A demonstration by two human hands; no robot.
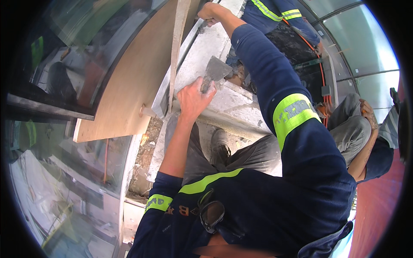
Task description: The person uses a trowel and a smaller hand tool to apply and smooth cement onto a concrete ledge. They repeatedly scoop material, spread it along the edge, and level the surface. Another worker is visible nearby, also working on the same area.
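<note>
Head view: your left hand (193,99) has its fingers gripping a grey scraper (217,69) at twelve o'clock, presumably leaving its blade free; farther out, your right hand (215,12) curls, hold unclear.

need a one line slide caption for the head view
Left hand holding a flat grey scraper over a pale ledge, right hand extended farther forward.

scraper (218,69) between panel (122,92) at left and co-worker (350,132) at right
</note>
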